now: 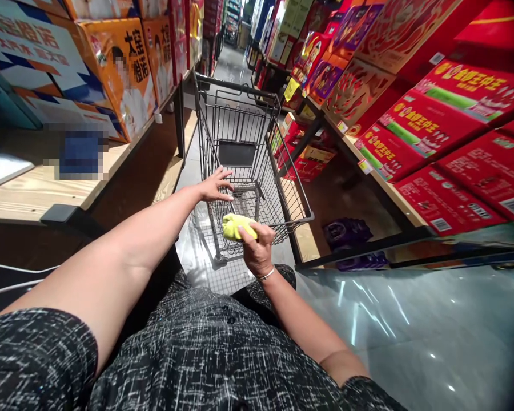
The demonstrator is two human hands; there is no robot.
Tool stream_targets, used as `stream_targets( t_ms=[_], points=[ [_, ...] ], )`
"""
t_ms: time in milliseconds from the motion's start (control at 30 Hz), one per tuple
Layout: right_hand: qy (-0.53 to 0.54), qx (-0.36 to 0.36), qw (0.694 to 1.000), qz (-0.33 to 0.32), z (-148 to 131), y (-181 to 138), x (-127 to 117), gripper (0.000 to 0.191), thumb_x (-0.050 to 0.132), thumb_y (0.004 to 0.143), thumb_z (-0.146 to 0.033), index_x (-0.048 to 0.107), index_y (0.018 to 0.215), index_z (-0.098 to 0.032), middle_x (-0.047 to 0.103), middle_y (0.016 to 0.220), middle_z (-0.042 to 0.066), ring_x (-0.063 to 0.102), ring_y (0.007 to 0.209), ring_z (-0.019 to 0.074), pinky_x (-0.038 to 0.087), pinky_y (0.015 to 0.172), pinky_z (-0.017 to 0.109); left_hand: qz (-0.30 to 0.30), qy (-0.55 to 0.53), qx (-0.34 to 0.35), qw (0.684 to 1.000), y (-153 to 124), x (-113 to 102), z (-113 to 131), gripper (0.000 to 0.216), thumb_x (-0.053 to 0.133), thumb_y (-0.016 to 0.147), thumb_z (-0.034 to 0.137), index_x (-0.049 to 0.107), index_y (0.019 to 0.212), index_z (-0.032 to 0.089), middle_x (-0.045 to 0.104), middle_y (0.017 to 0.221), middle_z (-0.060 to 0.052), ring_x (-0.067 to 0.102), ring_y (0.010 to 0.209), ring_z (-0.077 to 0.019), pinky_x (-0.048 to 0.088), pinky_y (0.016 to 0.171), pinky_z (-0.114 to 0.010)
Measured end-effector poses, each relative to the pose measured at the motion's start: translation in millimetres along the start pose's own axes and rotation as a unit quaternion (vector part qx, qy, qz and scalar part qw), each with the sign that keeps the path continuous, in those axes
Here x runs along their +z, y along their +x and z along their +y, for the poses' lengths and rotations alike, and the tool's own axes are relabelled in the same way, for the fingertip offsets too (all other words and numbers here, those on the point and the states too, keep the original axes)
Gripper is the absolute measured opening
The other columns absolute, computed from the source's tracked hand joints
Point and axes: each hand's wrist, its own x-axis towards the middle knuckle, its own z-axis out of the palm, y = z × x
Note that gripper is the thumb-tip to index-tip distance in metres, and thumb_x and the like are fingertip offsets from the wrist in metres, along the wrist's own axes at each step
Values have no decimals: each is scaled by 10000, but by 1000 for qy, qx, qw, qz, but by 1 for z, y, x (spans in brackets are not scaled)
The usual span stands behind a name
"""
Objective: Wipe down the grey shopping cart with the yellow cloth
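Observation:
A shopping cart (235, 153) of dark wire stands in the aisle right in front of me, its basket showing bare mesh. My right hand (257, 244) is closed around a bunched yellow-green cloth (236, 227), held near the cart's close end. Over the cart's left rim reaches my left hand (216, 185), fingers spread and nothing in them. Whether its fingers touch the wire I cannot tell.
Orange drink cartons (122, 74) stack on a wooden shelf (29, 191) at left. Red gift boxes (458, 85) fill the right-hand shelf, with purple packs (348, 232) low beneath it. Shiny grey floor (411, 331) lies at lower right; the aisle runs on beyond the cart.

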Motion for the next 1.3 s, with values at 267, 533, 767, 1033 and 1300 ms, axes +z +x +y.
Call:
stream_targets(
  t_ms=[267, 533, 767, 1033, 1300],
  points=[
    [-58, -43, 951, -300, 1, -59, 55, 463, 584, 945, -222, 590, 1299, -520, 607, 1232, -12, 467, 1094, 190, 444, 931, 377, -14, -11, -24, 1000, -11, -14, -6, 473, 723, 777, 540, 709, 1146, 245, 89, 1679, -7, -101, 1533, -351, 60, 1225, -586],
    [-29, -94, 941, -324, 1, -76, 67, 376, 635, 909, -199, 695, 1158, -474, 627, 1249, -13, 472, 1117, 223, 426, 898, 378, -1, -8, -74, 997, -23, -17, -8, 521, 639, 786, 318, 633, 1301, 239, -43, 1680, -17, -73, 1531, -370, 154, 1219, -562],
    [-45, -39, 985, -165, 8, -13, 22, 346, 554, 976, -306, 648, 1230, -520, 607, 1184, -1, 430, 1161, 210, 319, 1046, 419, 27, 115, 3, 993, -56, -5, 19, 369, 426, 957, 347, 659, 1231, 263, 465, 1534, -37, 177, 1525, -296, 215, 1169, -568],
    [-29, -41, 942, -331, 16, -77, 74, 258, 699, 875, -252, 742, 1004, -471, 674, 1134, -46, 503, 1084, 166, 395, 958, 339, -34, 45, 50, 997, -89, 15, 32, 521, 316, 1005, 538, 740, 1084, 244, 601, 1371, -45, 187, 1505, -273, 207, 1223, -440],
    [-22, -52, 949, -310, 4, -53, 52, 377, 609, 931, -224, 683, 1168, -507, 639, 1221, -4, 494, 1125, 185, 412, 960, 361, -10, 31, 76, 997, -91, 19, 23, 397, 564, 909, 568, 773, 828, 240, 597, 1355, -48, 142, 1515, -304, 170, 1236, -483]
  ],
)
